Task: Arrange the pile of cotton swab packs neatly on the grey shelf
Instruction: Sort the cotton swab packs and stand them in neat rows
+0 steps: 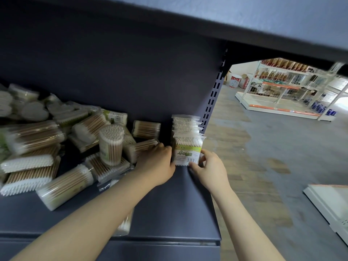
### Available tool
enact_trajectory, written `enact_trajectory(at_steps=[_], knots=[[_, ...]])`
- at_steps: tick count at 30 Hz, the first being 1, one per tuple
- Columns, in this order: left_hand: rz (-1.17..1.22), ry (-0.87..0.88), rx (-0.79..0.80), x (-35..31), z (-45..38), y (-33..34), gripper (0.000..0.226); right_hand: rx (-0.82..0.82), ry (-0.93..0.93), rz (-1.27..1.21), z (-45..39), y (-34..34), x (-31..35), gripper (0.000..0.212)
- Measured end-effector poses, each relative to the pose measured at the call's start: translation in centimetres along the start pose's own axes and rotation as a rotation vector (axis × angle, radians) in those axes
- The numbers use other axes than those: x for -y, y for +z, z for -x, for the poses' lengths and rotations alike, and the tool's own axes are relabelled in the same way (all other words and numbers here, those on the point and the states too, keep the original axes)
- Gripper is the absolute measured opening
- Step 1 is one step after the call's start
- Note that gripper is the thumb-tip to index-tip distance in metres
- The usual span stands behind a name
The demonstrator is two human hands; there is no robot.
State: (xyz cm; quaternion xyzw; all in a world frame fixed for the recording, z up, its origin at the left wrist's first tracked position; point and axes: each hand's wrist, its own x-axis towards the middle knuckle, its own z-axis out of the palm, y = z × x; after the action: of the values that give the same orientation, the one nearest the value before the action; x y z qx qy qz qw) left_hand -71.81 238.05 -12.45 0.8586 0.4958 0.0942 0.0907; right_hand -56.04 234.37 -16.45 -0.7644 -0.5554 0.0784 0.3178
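Left fingers: the left hand (160,162) lies against the left side of the front pack (187,154); its fingers reach behind the pack's edge, so whether they curl on it I cannot tell.
Right fingers: the right hand (210,166) holds the pack's lower right corner, thumb on the front face, fingers wrapped round the right side.
Front pack: upright at the head of a row of packs (185,127) that runs back along the right end of the grey shelf (175,213), beside the slotted upright (211,104).
Orientation: label faces the person; swabs stand vertical, tips up and down; the row's long axis runs front to back.
Step in hand: squaring the front pack against the row, by my reading.
Pile: the loose pile (56,147) lies jumbled to the left, one round tub (111,144) standing in it.
Next move: probably release, then reach left for a flat pack and turn it upright, label forward.
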Motion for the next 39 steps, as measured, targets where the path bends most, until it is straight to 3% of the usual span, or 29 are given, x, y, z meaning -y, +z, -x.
enact_trajectory(at_steps=[4, 10, 16, 19, 23, 29, 39], knots=[[-0.030, -0.029, -0.014, 0.4, 0.5, -0.4, 0.041, 0.008, 0.046, 0.018, 0.4, -0.2, -0.3, 0.045], [-0.026, -0.041, -0.066, 1.0, 1.9, -1.3, 0.037, 0.012, 0.047, 0.083, 1.0, 0.0, 0.2, 0.029], [0.022, -0.015, -0.161, 2.1, 3.8, -2.1, 0.028, -0.059, 0.114, 0.051, 1.9, -0.4, 0.9, 0.042], [0.065, 0.023, -0.252, 2.8, 4.9, -2.6, 0.018, -0.087, 0.142, -0.023, 2.8, -0.9, 1.5, 0.027], [0.132, 0.001, -0.348, 4.1, 6.5, -3.1, 0.013, -0.026, 0.082, -0.047, 4.3, -1.1, 3.4, 0.008], [0.280, -0.024, -0.435, 6.5, 9.0, -3.7, 0.009, 0.026, 0.017, -0.069, 5.8, -0.2, 6.8, 0.011], [0.267, -0.052, -0.485, 12.0, 11.9, -4.5, 0.013, 0.023, -0.068, -0.161, 6.4, 2.1, 12.4, 0.012]])
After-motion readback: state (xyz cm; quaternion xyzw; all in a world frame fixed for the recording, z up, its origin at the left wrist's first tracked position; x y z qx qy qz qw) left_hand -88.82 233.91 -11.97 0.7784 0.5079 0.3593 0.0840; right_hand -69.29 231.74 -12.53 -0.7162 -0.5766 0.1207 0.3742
